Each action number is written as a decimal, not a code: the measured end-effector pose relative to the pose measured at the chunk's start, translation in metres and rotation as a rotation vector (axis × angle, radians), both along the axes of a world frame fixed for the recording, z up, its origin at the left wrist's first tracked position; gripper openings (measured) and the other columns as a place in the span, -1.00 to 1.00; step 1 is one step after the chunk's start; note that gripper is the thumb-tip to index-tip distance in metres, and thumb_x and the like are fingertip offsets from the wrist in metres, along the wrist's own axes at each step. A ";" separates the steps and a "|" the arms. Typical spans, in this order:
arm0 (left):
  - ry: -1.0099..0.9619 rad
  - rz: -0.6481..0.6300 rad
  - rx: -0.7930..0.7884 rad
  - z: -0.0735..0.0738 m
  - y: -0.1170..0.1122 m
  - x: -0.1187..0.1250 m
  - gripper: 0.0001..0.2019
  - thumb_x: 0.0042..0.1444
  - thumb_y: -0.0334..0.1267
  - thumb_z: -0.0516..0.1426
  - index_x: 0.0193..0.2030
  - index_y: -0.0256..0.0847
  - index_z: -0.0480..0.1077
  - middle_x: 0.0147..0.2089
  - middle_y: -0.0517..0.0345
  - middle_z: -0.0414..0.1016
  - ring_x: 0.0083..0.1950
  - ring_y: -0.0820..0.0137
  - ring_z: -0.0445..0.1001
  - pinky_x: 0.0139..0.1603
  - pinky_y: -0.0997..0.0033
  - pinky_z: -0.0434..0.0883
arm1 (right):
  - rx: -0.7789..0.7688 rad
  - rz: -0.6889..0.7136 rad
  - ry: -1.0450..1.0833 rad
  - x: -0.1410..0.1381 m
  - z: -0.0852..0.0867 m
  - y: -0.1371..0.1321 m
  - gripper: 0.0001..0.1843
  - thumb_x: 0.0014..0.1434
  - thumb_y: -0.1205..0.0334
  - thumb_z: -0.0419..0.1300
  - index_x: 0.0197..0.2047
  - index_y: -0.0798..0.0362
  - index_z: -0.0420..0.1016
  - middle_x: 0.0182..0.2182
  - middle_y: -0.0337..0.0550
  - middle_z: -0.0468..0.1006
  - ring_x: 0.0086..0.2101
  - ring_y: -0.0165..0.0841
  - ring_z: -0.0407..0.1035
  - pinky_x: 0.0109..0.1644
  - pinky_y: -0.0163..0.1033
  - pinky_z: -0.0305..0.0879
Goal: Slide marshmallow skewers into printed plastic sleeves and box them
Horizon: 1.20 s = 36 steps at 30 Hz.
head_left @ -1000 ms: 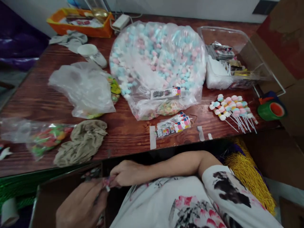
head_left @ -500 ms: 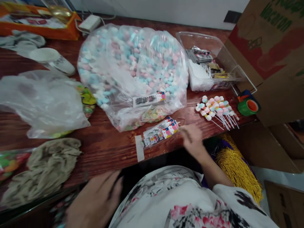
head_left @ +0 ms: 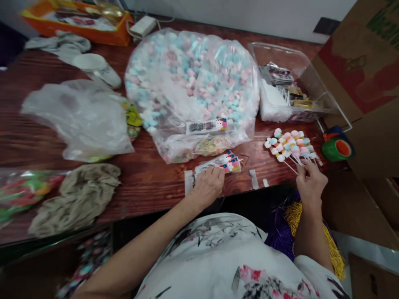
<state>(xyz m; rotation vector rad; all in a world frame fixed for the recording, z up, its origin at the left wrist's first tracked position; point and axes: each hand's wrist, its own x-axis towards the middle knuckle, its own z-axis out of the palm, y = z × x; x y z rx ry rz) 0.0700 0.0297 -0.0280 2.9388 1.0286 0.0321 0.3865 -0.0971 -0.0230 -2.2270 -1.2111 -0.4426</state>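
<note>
My left hand (head_left: pixel 209 185) lies on a fanned stack of printed plastic bags (head_left: pixel 232 162) near the table's front edge, its fingers bent and closed onto them. The fingertips are partly hidden. To the right, my right hand (head_left: pixel 311 179) pinches white sticks at the lower end of a bunch of marshmallow skewers (head_left: pixel 291 145). Their pink, blue, white and yellow marshmallows point away from me on the table. How many sticks the fingers hold, I cannot tell.
Behind the stack sits a big bag of marshmallows (head_left: pixel 193 74). A clear bin (head_left: pixel 280 47) with packets and sticks stands back right, beside a cardboard box (head_left: pixel 368 79) and green tape (head_left: pixel 335 149). Leftward lie a white plastic bag (head_left: pixel 81 116), a cloth (head_left: pixel 77 199) and a cup (head_left: pixel 98 68).
My left hand has come up from below the table edge onto the printed bags. My right hand has moved right from beside the bags to the skewer sticks and closed there.
</note>
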 end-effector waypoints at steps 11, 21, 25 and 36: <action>-0.025 0.047 0.023 0.002 0.008 0.010 -0.82 0.21 -0.44 0.03 -0.21 -0.34 0.46 -0.20 -0.12 0.47 -0.10 0.13 0.40 -0.25 0.23 0.33 | 0.313 0.294 -0.126 0.002 0.003 0.059 -0.76 0.25 0.22 0.11 -0.17 0.13 0.58 -0.33 0.01 0.65 -0.29 -0.22 0.55 -0.16 -0.13 0.46; -0.268 -0.040 -0.022 -0.018 0.001 -0.020 -0.78 0.18 -0.47 0.06 -0.08 -0.29 0.47 -0.07 -0.08 0.50 -0.07 0.21 0.39 -0.10 0.25 0.37 | 0.158 0.325 0.381 -0.046 0.052 0.015 -0.77 0.19 0.07 0.21 -0.35 0.04 0.57 -0.57 -0.26 0.52 -0.52 -0.39 0.41 -0.38 -0.27 0.33; -0.465 0.039 -0.143 -0.025 0.005 -0.021 -0.85 0.20 -0.43 0.09 -0.31 -0.24 0.48 -0.29 0.02 0.50 -0.19 0.28 0.39 -0.15 0.28 0.35 | 0.114 0.361 0.419 -0.045 0.038 0.021 -0.75 0.20 0.05 0.19 -0.36 0.05 0.55 -0.56 -0.27 0.52 -0.51 -0.38 0.41 -0.38 -0.27 0.31; -0.381 0.050 -0.124 -0.017 -0.001 -0.045 -0.76 0.15 -0.47 0.10 -0.04 -0.33 0.44 -0.03 -0.13 0.40 0.00 0.18 0.33 0.03 0.18 0.38 | 0.043 0.403 0.411 -0.048 0.033 0.007 -0.83 0.20 0.14 0.21 -0.30 0.02 0.58 -0.45 -0.23 0.58 -0.44 -0.36 0.45 -0.29 -0.24 0.35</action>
